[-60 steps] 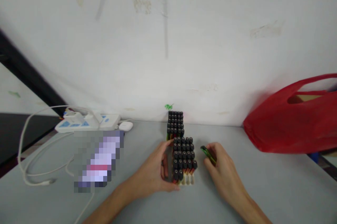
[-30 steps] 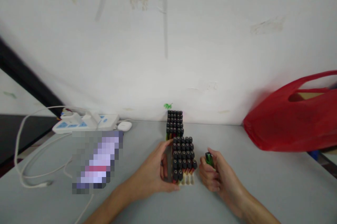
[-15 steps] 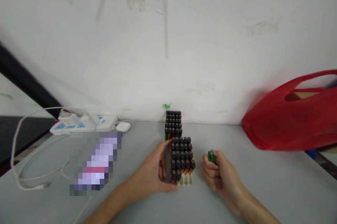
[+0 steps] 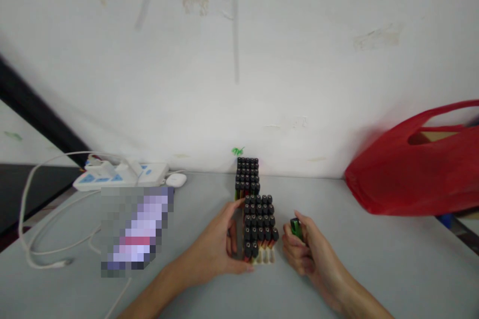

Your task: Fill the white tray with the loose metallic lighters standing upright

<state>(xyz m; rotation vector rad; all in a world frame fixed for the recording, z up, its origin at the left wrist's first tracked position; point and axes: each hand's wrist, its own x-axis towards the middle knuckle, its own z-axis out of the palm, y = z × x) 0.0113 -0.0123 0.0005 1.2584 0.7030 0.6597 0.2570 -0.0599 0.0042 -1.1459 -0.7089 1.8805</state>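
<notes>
A pale tray stands in front of me with several black-topped lighters upright in its slots. Bare slots show at its near right corner. My left hand grips the tray's left side, forefinger at the far end and thumb at the near end. To the right of the tray, apart from it, my right hand is closed around a green lighter, black top uppermost. Fingers hide its lower part. Right behind the tray stands a second block of black-topped lighters.
A red bag lies at the right against the white wall. On the left are a white power strip, a small white case, looped white cables and a pixelated phone-like object on the grey table.
The green lighter has turned in my right hand, so its black top now shows. That hand has shifted slightly left. My left hand stays on the tray.
</notes>
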